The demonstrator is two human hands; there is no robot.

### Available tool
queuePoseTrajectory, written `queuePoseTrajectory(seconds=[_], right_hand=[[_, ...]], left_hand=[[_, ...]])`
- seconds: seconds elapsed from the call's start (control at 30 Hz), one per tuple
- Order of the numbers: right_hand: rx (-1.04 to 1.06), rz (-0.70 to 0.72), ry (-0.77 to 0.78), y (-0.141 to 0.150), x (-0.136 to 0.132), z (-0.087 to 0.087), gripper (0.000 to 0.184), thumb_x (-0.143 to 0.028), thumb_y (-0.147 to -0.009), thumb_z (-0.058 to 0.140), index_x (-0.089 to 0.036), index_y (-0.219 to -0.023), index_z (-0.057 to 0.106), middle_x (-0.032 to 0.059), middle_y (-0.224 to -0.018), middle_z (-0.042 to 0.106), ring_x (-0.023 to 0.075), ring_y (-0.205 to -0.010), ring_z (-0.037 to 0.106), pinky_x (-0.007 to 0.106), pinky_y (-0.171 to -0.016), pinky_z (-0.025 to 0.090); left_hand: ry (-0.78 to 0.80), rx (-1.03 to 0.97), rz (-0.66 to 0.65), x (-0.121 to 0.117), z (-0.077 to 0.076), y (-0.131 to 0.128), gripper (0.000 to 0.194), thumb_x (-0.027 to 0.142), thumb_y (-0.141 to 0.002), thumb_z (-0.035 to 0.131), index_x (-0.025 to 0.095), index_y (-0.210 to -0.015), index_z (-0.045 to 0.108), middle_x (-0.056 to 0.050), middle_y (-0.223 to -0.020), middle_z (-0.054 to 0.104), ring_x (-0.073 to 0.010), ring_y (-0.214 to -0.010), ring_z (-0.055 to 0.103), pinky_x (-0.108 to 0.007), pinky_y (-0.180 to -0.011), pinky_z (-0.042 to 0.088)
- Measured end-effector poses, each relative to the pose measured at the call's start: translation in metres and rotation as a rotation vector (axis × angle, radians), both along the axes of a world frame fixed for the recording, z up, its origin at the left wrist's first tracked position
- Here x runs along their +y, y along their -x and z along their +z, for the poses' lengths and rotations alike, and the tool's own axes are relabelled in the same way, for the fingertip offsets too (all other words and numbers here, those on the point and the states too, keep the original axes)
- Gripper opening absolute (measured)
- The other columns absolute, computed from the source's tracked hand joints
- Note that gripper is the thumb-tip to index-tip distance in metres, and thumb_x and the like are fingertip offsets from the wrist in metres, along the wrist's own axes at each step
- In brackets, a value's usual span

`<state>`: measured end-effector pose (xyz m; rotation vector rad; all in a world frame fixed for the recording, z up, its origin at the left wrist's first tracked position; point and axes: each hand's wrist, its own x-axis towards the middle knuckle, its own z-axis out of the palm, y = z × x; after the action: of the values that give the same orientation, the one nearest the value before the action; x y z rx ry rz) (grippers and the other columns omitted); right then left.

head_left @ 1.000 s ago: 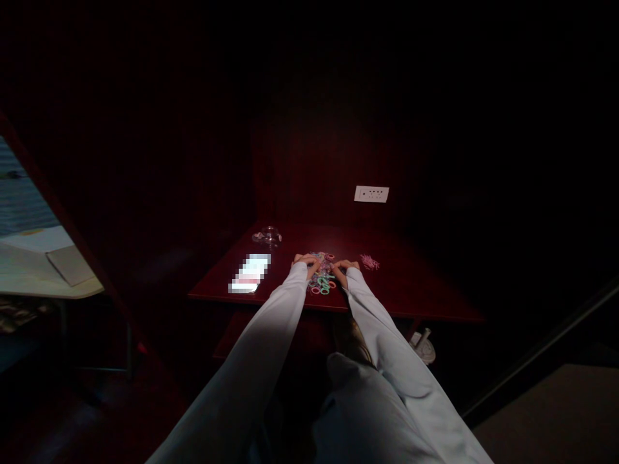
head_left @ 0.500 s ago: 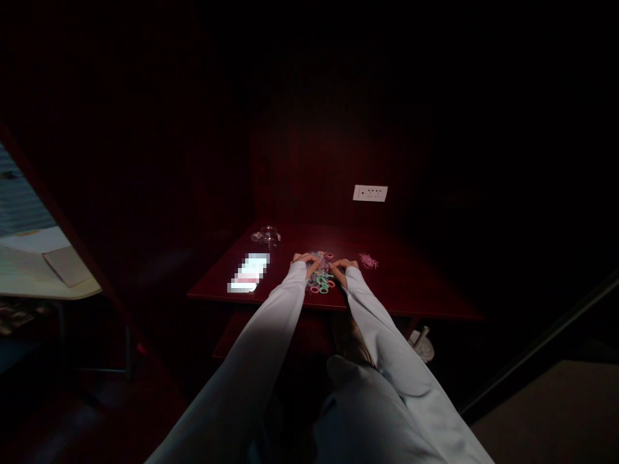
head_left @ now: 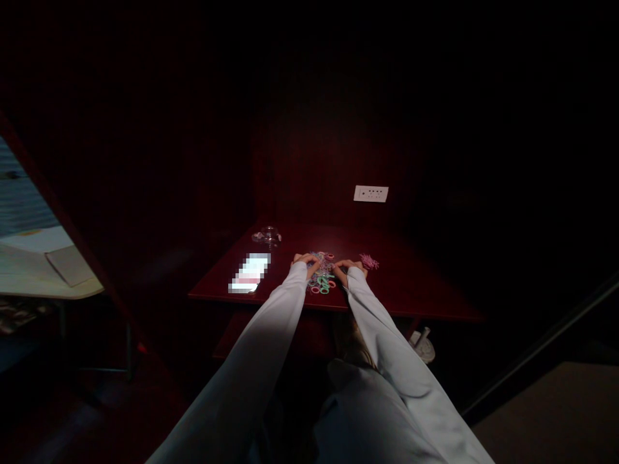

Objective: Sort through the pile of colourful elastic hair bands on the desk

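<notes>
A loose heap of small coloured elastic hair ties (head_left: 323, 281), mostly green, pink, orange and purple, lies on the dark red desk (head_left: 411, 293). At the heap's left side is my left hand (head_left: 304, 260), its fingers curled in and closed over the ties. My right hand (head_left: 349, 267) is at the opposite side, thumb and finger drawn together at the heap's edge. What either set of fingertips pinches is too small to make out. Just beyond my right hand sits a separate bunch of pink hair ties (head_left: 369, 261).
A bright, blurred-out phone (head_left: 250, 273) lies left of my hands. Behind it stands a clear container (head_left: 269, 236). A white socket plate (head_left: 371, 193) is on the back wall. Farther left, a box (head_left: 68, 264) rests on a pale table.
My right hand has shifted slightly right, closer to the pink bunch. My left hand stays nearly in place at the heap.
</notes>
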<state>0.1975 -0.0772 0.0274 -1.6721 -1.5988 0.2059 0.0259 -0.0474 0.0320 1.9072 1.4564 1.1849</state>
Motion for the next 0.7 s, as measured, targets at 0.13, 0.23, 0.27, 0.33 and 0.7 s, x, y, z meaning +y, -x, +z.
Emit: queuePoseTrajectory(seconds=[0.13, 0.23, 0.27, 0.33, 0.7], right_hand=[[-0.015, -0.103, 0.027, -0.003, 0.002, -0.002, 0.033, -0.048, -0.092, 0.058, -0.025, -0.085, 0.079, 0.0063, -0.104, 0.075, 0.0272, -0.106, 0.049, 0.04, -0.092, 0.03], [0.0, -0.247, 0.026, -0.01, 0.005, -0.004, 0.028, -0.041, -0.09, 0.056, -0.023, -0.085, 0.077, 0.0095, -0.104, 0.075, 0.0303, -0.107, 0.049, 0.041, -0.09, 0.031], [0.004, -0.302, 0.027, -0.013, 0.006, -0.004, 0.028, -0.039, -0.09, 0.055, -0.023, -0.086, 0.077, 0.0109, -0.104, 0.074, 0.0314, -0.108, 0.049, 0.042, -0.089, 0.032], [-0.007, -0.408, 0.028, -0.022, 0.009, -0.001, 0.027, -0.035, -0.092, 0.053, -0.021, -0.089, 0.076, 0.0133, -0.106, 0.073, 0.0328, -0.11, 0.05, 0.043, -0.09, 0.034], [0.096, -0.701, -0.111, -0.068, 0.018, 0.007, 0.035, -0.044, -0.096, 0.048, -0.02, -0.09, 0.073, 0.0134, -0.113, 0.069, 0.034, -0.114, 0.05, 0.051, -0.096, 0.037]], left_hand=[[0.006, 0.024, 0.023, -0.003, 0.002, 0.0, 0.013, 0.019, -0.089, 0.07, 0.024, -0.078, 0.074, 0.001, -0.106, 0.077, -0.0223, -0.116, 0.058, -0.039, -0.111, 0.04], [0.028, 0.045, 0.029, -0.005, 0.005, 0.0, 0.011, 0.022, -0.089, 0.07, 0.025, -0.079, 0.074, 0.002, -0.109, 0.078, -0.0225, -0.117, 0.057, -0.042, -0.111, 0.037], [0.03, 0.049, 0.03, -0.006, 0.006, 0.0, 0.011, 0.022, -0.089, 0.07, 0.025, -0.079, 0.074, 0.003, -0.109, 0.078, -0.0225, -0.117, 0.057, -0.042, -0.111, 0.037], [0.027, 0.058, 0.039, -0.008, 0.007, 0.0, 0.011, 0.023, -0.09, 0.069, 0.024, -0.08, 0.073, 0.003, -0.109, 0.078, -0.0223, -0.117, 0.057, -0.042, -0.11, 0.036], [0.009, 0.021, 0.065, -0.011, 0.006, 0.003, 0.012, 0.022, -0.092, 0.065, 0.025, -0.082, 0.071, 0.003, -0.109, 0.077, -0.0214, -0.116, 0.056, -0.04, -0.106, 0.036]])
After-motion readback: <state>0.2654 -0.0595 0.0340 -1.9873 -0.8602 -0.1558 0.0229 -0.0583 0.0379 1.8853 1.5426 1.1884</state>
